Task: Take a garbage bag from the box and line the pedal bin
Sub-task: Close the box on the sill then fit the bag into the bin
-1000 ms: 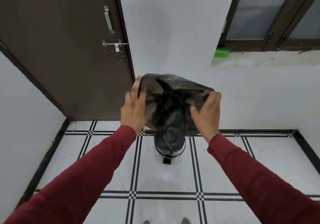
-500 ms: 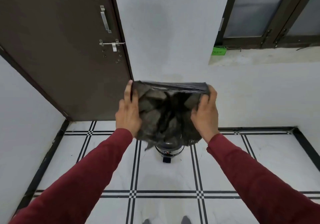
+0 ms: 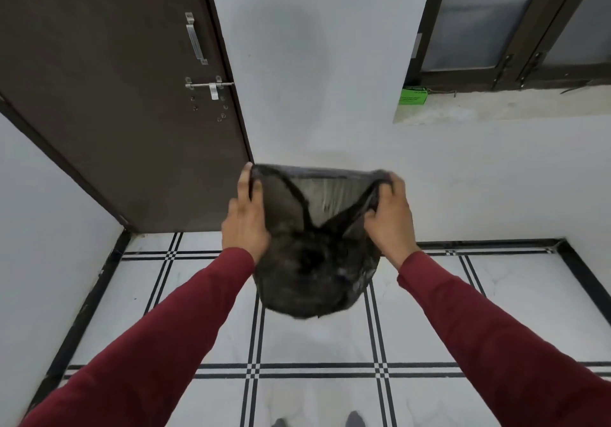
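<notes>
Left hand (image 3: pixel 246 224) and right hand (image 3: pixel 390 221) clamped on garbage bag (image 3: pixel 310 271) rim at 9 and 3 o'clock. Bag taken, mouth spread, held above floor (image 3: pixel 317 344). Pedal bin hidden; lining judged undone.

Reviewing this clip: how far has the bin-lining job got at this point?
Done: a thin black plastic garbage bag is out of its box and opened. In hand: the left hand and right hand grip opposite sides of its mouth, stretching it wide in the air above the tiled floor. Left: fitting it into the pedal bin, which the bag hides in this view; no lining shows yet.
</notes>
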